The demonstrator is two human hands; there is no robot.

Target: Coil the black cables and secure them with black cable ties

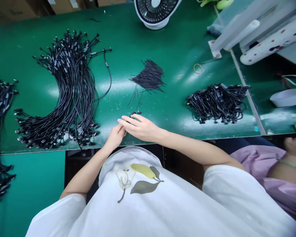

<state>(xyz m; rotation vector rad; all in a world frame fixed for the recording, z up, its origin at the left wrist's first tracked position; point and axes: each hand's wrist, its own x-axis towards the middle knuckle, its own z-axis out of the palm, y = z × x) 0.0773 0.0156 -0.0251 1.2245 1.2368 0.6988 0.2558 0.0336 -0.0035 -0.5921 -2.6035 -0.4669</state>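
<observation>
Close to the table's front edge, my two hands meet around a small black cable, whose connector ends show just beyond the fingers. My left hand is closed, thumb and fingers pinched together at the cable. My right hand lies over it from the right, its fingers bent round the cable and covering most of it. Beyond the hands is a pile of short black twist ties, a few of them loose. To the left lies a large bunch of long black cables. A heap of bundled black cables sits on the right.
A white fan stands at the back of the green table. More black cables hang over the edge at far left. A yellow rubber band lies near a metal bracket. Another person's arm is at right.
</observation>
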